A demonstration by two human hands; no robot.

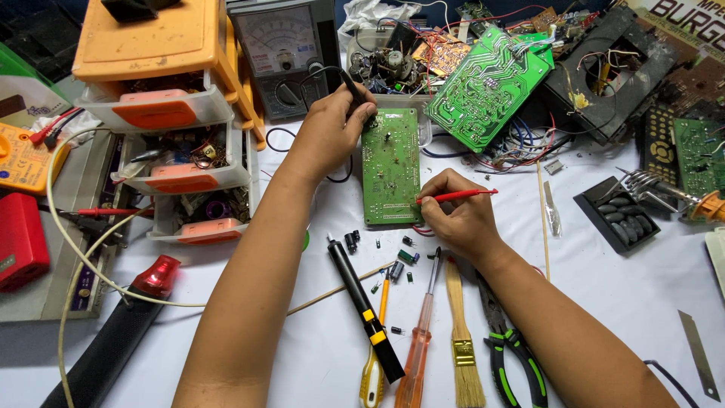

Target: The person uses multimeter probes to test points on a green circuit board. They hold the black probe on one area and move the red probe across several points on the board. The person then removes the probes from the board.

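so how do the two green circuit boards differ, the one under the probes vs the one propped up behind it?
The narrow green circuit board lies flat on the white table, with the left hand and right hand holding probes to it. The larger bright green circuit board sits tilted on the parts pile, untouched, wires at its corner. Both show their solder side.

Both forearms and hands point(332, 125) bare, no sleeves.

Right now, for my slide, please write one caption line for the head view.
Left hand presses a black probe and right hand a red probe onto a green circuit board.
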